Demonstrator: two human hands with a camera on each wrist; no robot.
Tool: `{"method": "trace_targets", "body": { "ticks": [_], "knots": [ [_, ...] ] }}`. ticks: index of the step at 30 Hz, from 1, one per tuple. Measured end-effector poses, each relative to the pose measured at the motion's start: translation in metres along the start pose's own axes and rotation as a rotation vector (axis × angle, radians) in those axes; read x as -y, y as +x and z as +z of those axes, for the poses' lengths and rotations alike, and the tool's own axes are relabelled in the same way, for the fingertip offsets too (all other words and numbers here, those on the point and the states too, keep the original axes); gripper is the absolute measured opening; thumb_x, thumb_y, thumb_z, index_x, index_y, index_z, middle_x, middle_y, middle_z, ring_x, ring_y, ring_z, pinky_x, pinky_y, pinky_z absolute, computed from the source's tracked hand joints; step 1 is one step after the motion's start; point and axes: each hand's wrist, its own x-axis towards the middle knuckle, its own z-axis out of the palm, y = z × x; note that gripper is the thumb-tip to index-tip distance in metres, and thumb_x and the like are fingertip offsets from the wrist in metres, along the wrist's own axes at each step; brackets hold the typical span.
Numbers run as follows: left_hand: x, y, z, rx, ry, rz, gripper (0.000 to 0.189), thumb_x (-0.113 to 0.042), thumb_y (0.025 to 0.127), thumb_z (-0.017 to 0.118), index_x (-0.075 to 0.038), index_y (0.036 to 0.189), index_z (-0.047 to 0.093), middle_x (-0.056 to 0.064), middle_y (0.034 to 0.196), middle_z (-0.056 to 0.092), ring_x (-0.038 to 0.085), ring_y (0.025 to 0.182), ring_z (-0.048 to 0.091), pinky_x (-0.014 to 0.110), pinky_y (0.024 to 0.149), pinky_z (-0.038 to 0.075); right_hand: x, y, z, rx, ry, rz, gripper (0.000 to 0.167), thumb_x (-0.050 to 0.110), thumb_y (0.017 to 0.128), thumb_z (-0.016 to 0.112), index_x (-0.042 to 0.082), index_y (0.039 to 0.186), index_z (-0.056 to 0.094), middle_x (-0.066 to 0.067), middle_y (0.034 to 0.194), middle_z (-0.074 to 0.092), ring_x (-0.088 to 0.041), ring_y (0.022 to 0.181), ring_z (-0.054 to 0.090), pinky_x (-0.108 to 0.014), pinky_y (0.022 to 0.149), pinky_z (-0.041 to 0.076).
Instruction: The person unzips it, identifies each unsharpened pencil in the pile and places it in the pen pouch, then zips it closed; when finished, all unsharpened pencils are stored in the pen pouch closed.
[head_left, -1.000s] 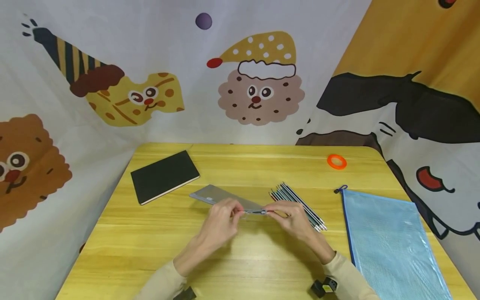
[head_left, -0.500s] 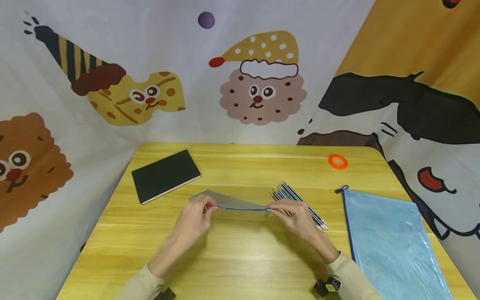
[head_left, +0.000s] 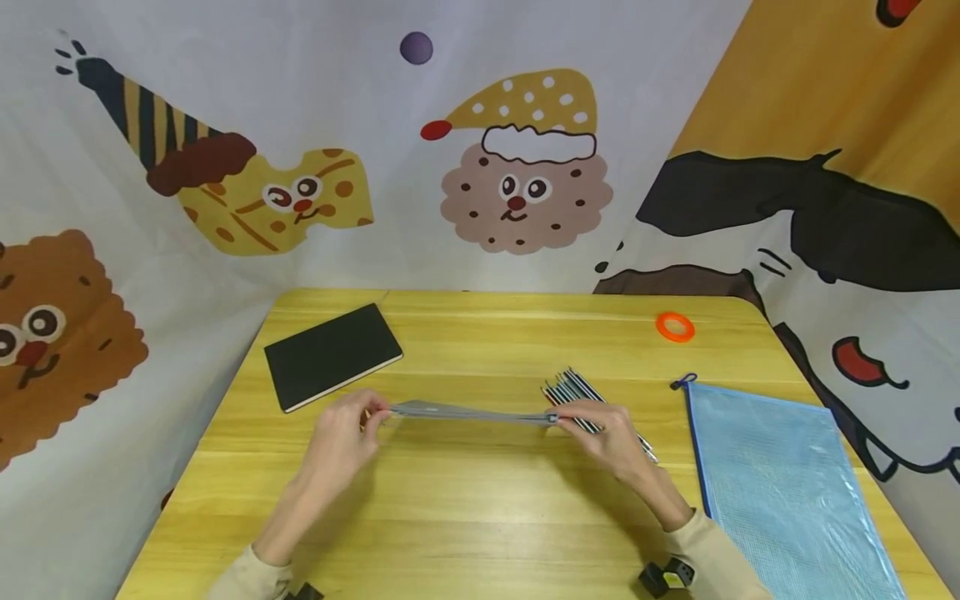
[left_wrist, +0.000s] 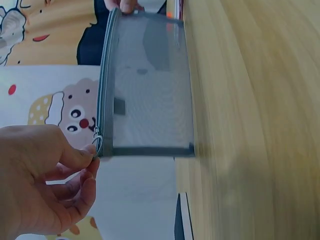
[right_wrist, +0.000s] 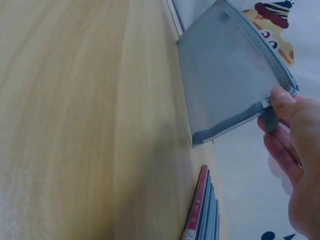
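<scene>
A grey mesh zip pouch (head_left: 468, 412) stretches between the two hands above the middle of the table, seen nearly edge-on in the head view. My left hand (head_left: 341, 437) pinches its left top corner. At those fingertips, the left wrist view shows the zipper pull (left_wrist: 98, 139) at that end of the zipper. My right hand (head_left: 611, 437) grips the opposite top corner, with the thumb over a small label (right_wrist: 266, 103). Through the sheer mesh (left_wrist: 150, 85) the background shows, and no contents are visible. The pouch's lower edge hangs close to the tabletop.
Several pencils (head_left: 573, 387) lie bundled beside and partly behind my right hand. A black notebook (head_left: 333, 357) lies back left. An orange ring (head_left: 675, 327) sits back right, and a blue zip document bag (head_left: 787, 483) lies along the right of the wooden table (head_left: 487, 533).
My left hand has moved left along the pouch's zipper edge, away from the right hand. The pouch now spans straight between them. My right hand shifted slightly right, still gripping its corner.
</scene>
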Motion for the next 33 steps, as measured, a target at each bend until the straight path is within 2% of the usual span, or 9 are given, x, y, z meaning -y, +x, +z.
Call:
{"method": "trace_targets", "body": {
  "ticks": [12,18,25,29,33],
  "knots": [
    [0.013,-0.005,-0.008,-0.025,0.020,0.024,0.016,0.006,0.083,0.077,-0.008,0.084,0.069,0.002,0.075,0.065,0.008,0.064,0.056,0.018,0.052,0.050,-0.001,-0.001,0.001,-0.003,-0.006,0.013,0.028,-0.014,0.075,0.079,0.004,0.097,0.079,-0.013,0.093,0.078,-0.023,0.085,0.076,-0.012,0.085,0.059],
    [0.017,-0.006,-0.009,-0.028,0.023,0.000,0.015,0.004,0.084,0.077,-0.008,0.082,0.068,0.001,0.074,0.064,0.007,0.063,0.055,0.018,0.051,0.048,-0.001,-0.001,0.004,0.008,0.019,0.011,0.019,-0.005,0.081,0.079,0.006,0.097,0.079,-0.012,0.092,0.078,-0.025,0.080,0.075,-0.012,0.080,0.060],
    [0.018,-0.004,-0.013,0.049,0.058,-0.014,0.013,0.003,0.085,0.076,-0.008,0.084,0.068,0.002,0.079,0.065,0.010,0.068,0.057,0.021,0.056,0.051,-0.002,0.003,0.006,0.022,0.030,0.003,0.022,-0.007,0.081,0.078,0.005,0.099,0.079,-0.011,0.094,0.078,-0.024,0.082,0.075,-0.014,0.082,0.061],
    [0.017,0.001,-0.016,0.093,0.066,-0.010,0.010,-0.003,0.086,0.077,-0.008,0.093,0.072,0.002,0.090,0.068,0.017,0.080,0.060,0.029,0.065,0.055,-0.004,0.004,0.004,0.023,0.038,-0.002,0.030,-0.014,0.076,0.078,0.004,0.100,0.078,-0.012,0.095,0.078,-0.022,0.084,0.076,-0.013,0.084,0.060],
    [0.008,0.010,-0.018,0.139,0.044,0.032,0.013,-0.012,0.089,0.077,-0.010,0.101,0.073,0.001,0.100,0.069,0.025,0.097,0.064,0.041,0.080,0.059,-0.005,0.004,0.002,0.016,0.026,-0.007,0.034,-0.017,0.073,0.079,0.003,0.099,0.078,-0.013,0.094,0.078,-0.021,0.084,0.076,-0.013,0.084,0.060]
  ]
}}
